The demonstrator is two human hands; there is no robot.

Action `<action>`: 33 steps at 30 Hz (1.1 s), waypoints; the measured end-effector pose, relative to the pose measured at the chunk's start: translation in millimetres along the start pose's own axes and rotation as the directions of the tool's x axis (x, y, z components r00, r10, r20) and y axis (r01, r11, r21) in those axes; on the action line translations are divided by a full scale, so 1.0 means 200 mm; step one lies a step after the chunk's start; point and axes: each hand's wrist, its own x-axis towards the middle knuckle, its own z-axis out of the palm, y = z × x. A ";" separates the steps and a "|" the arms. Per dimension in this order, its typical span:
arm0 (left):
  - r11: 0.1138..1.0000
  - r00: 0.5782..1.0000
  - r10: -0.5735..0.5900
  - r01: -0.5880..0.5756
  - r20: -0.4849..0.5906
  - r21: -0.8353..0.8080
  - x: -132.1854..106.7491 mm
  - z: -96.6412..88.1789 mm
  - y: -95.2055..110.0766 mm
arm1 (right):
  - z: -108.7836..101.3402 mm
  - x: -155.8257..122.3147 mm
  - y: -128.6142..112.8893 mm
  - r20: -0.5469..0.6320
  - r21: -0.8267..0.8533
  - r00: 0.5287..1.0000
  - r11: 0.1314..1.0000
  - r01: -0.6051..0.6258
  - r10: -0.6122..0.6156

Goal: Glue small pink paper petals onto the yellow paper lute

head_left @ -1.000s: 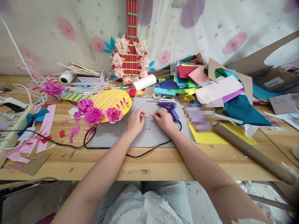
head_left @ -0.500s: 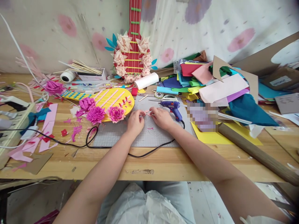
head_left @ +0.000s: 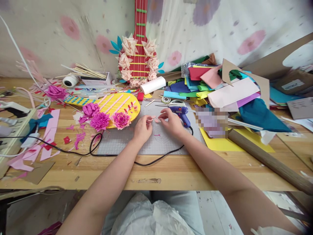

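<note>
Both my hands rest on a grey cutting mat (head_left: 127,142) near the table's middle. My left hand (head_left: 142,128) is curled, its fingertips pinching a small pink paper piece (head_left: 156,120). My right hand (head_left: 171,121) pinches the same piece from the other side, fingers bent. A blue glue gun (head_left: 180,112) lies just behind my right hand, its black cord (head_left: 156,159) looping over the mat's front edge. Left of my hands lies a yellow paper guitar body (head_left: 119,104) with magenta paper flowers (head_left: 99,120).
A red paper guitar with cream flowers (head_left: 138,58) leans on the back wall. A heap of coloured paper sheets (head_left: 220,88) fills the right side. A cardboard tube (head_left: 269,161) lies at the front right. Pink scraps (head_left: 46,137), sticks and a white tape roll (head_left: 70,80) litter the left.
My right hand has lifted slightly and shifted left, with its fingers raised over the pink piece. The left hand has barely moved. The view has tilted a little.
</note>
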 end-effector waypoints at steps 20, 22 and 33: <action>0.962 0.993 -0.114 0.105 -0.019 -0.251 0.00 0.03 0.00 | -0.27 -0.04 0.00 0.494 0.241 0.849 0.909 -0.340 0.187; 0.934 0.982 -0.186 0.168 -0.029 -0.317 0.00 0.03 0.00 | -0.42 -0.06 0.03 0.628 0.079 0.747 0.937 -0.340 0.218; 0.699 0.872 -0.488 0.424 0.051 -0.575 0.03 0.00 0.06 | -0.35 -0.01 0.20 -0.003 -0.325 0.954 0.902 -0.283 0.298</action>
